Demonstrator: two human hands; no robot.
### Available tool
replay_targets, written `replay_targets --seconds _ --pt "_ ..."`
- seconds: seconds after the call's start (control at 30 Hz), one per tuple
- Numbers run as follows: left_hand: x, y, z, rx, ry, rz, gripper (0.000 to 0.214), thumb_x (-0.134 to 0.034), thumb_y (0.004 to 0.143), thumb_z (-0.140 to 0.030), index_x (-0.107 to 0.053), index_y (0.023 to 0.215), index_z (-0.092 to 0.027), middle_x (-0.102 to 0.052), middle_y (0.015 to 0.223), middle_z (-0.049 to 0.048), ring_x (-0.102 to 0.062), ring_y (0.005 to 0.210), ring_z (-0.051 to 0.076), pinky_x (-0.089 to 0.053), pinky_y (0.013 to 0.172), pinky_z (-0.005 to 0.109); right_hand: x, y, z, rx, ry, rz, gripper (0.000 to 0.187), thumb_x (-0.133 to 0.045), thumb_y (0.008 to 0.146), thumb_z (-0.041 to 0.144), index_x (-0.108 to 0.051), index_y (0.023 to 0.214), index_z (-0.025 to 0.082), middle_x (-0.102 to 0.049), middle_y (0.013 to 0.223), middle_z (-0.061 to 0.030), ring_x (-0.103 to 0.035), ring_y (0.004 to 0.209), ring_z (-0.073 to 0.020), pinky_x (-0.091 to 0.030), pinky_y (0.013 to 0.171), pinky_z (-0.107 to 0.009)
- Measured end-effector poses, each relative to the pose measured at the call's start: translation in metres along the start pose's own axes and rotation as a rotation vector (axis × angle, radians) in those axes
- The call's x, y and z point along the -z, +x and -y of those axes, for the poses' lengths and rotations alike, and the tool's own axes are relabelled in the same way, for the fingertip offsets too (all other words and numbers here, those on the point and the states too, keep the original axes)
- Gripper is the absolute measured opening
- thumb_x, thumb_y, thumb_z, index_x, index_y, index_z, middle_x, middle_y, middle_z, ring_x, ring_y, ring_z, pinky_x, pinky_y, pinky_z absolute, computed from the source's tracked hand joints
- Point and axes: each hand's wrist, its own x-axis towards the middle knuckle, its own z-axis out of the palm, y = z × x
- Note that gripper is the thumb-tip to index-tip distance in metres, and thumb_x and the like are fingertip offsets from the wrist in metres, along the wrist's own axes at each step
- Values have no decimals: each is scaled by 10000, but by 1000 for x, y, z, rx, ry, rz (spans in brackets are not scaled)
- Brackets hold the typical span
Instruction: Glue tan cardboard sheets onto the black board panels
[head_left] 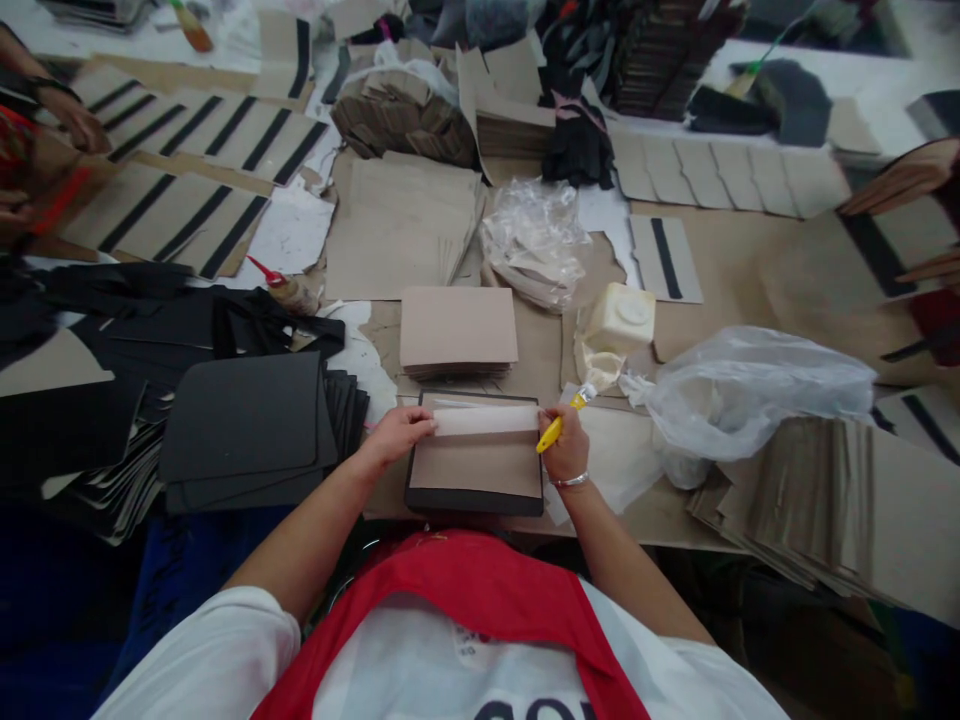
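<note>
A white strip (486, 420) stretches between my two hands over a beige board (476, 465), which lies on a larger black sheet (474, 502). My left hand (405, 434) pinches the strip's left end. In my right hand (568, 452) is a yellow-handled brush (552, 432), its bristles pointing away from me; the same fingers are at the strip's right end. Just beyond the board sits a stack of beige boards (459, 328). To the right of it stands a cut-open cream plastic container (621, 320) smeared with pale glue.
Black sheets (244, 425) are piled at the left, and beige boards (840, 490) at the right beside a clear plastic bag (757, 385). A red-tipped bottle (283, 288) lies at the left. Other people's hands (73, 115) work at both sides.
</note>
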Motion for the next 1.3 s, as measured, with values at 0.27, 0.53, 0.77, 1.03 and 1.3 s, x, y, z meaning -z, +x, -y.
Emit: replay_targets --seconds 0.27,0.53,0.77,1.03,1.3 --pt "-5 20 5 -54 264 -312 203 -481 684 -290 -631 642 -160 -582 602 -1 -516 623 140 -367 605 243 -29 -2 -6 87 -153 -8 273 -466 872 424 -553 907 167 -644 771 -57 -594 686 -167 -448 641 -266" --pt "-5 25 -3 29 525 -371 198 -476 727 -248 -654 686 -170 -662 694 38 -567 658 155 -377 631 249 -37 -3 -8 90 -213 54 264 -464 867 375 -572 956 152 -630 792 -75 -561 712 -183 -442 691 -298" --pt "-3 36 -4 41 653 -308 179 -483 707 -252 -645 678 -183 -673 723 65 -589 703 198 -391 656 277 -37 -2 -7 90 -207 81 240 -478 859 353 -574 955 155 -602 760 -60 -546 706 -179 -431 688 -294" --pt "-2 36 -4 63 670 -307 174 -482 709 -268 -632 673 -188 -665 695 57 -590 695 195 -389 632 268 -38 -2 -12 116 -222 95 244 -493 857 350 -578 974 154 -603 761 -61 -544 701 -182 -430 675 -291" --pt "-9 31 -17 62 911 -291 205 -446 761 -268 -622 771 -164 -663 837 115 -614 774 238 -429 672 311 -32 4 -5 58 -263 152 290 -524 821 355 -564 1014 143 -600 758 -77 -545 719 -202 -436 690 -319"
